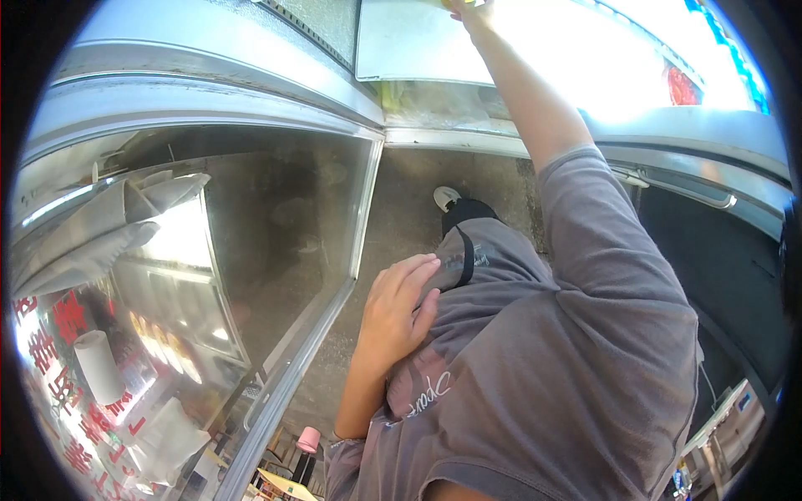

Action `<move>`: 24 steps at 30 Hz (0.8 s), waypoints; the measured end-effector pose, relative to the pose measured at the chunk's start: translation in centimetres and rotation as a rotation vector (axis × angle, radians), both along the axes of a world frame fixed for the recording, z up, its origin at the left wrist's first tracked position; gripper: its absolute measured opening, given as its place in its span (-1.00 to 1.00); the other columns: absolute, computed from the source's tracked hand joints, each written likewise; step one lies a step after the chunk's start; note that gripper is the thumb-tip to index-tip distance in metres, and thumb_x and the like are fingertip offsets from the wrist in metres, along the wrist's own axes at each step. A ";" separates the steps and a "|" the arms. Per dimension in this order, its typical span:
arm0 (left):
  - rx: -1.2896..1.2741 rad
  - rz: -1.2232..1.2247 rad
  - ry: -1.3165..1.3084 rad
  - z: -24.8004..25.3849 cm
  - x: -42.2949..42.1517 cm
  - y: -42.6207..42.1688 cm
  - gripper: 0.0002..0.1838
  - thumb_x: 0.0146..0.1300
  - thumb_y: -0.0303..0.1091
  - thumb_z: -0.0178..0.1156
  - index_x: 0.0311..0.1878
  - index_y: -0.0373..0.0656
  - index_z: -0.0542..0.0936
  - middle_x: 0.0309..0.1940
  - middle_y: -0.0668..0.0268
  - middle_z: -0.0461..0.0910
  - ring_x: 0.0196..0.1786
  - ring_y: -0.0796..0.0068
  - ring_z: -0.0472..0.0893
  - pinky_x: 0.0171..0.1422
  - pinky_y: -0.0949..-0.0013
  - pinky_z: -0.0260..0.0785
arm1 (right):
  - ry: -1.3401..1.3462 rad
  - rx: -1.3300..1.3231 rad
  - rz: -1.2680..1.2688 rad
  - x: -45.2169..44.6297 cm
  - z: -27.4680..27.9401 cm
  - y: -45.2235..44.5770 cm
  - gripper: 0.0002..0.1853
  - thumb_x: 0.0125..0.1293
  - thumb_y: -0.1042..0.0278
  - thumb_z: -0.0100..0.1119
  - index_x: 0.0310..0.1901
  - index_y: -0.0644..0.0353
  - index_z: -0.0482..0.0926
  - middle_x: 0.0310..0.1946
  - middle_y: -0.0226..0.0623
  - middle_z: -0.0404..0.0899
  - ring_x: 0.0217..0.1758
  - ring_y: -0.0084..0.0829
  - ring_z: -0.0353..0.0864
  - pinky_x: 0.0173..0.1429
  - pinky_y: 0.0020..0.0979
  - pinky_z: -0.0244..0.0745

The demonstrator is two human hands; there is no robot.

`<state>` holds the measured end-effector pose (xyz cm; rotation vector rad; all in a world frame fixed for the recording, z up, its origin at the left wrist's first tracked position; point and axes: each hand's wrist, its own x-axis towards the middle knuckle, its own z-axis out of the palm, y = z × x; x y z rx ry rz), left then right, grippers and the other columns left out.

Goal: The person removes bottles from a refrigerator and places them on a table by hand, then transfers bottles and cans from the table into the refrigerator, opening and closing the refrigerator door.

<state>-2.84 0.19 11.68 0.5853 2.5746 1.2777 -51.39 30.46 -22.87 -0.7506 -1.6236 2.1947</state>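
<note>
My right arm stretches forward into a brightly lit glass-fronted cabinet. Only part of my right hand [472, 7] shows at the top edge, beside a small yellow item [458, 2]; the glare and the frame edge hide how the fingers meet it. Below that hand lies a pale flat shelf or panel [418, 46]. My left hand [399, 305] rests in front of my shirt, fingers extended and holding nothing, near the frame of the swung-open glass door [355, 242].
On the left, the door glass reflects a white paper roll [98, 367] and red lettering. A metal handle [702, 196] juts out at right. A red item [682, 86] shows inside the cabinet. Behind me stand a pink container [308, 439] and a yellow-topped piece [284, 484].
</note>
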 end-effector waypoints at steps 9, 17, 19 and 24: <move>0.001 0.029 0.003 0.0 3.1 -1.1 -0.56 0.17 -0.57 0.30 0.16 -0.24 0.58 0.13 0.08 0.64 0.15 0.02 0.64 0.25 0.15 0.47 | -0.013 0.253 0.161 22.5 11.1 -5.1 -0.41 0.46 0.27 0.25 0.39 0.35 0.29 0.26 -0.01 0.45 -0.16 -0.30 0.76 -0.17 -0.37 0.68; 0.041 0.004 0.192 0.5 12.5 -5.6 -0.61 0.19 -0.52 0.30 0.12 -0.22 0.61 0.10 0.14 0.65 0.07 0.08 0.65 0.15 0.14 0.46 | -0.119 0.269 0.316 36.7 13.0 -7.7 -0.67 0.47 0.34 0.19 0.16 0.33 0.57 -0.07 -0.21 0.67 -0.27 -0.44 0.74 -0.28 -0.46 0.57; 0.094 0.052 0.204 0.1 15.8 -7.2 -0.62 0.19 -0.54 0.29 0.11 -0.21 0.61 0.07 0.13 0.66 0.05 0.07 0.66 0.15 0.15 0.48 | -0.101 0.272 0.339 39.4 13.9 -8.2 -0.68 0.46 0.34 0.19 0.15 0.32 0.58 -0.09 -0.22 0.68 -0.27 -0.45 0.73 -0.29 -0.47 0.56; 0.227 0.159 0.160 -1.0 23.8 -11.5 -0.65 0.21 -0.60 0.25 0.09 -0.23 0.61 0.03 0.08 0.66 0.00 0.11 0.69 0.10 0.23 0.53 | -0.078 0.301 0.407 46.1 15.7 -9.1 -0.71 0.43 0.33 0.21 0.10 0.29 0.60 -0.14 -0.23 0.70 -0.31 -0.48 0.74 -0.35 -0.47 0.56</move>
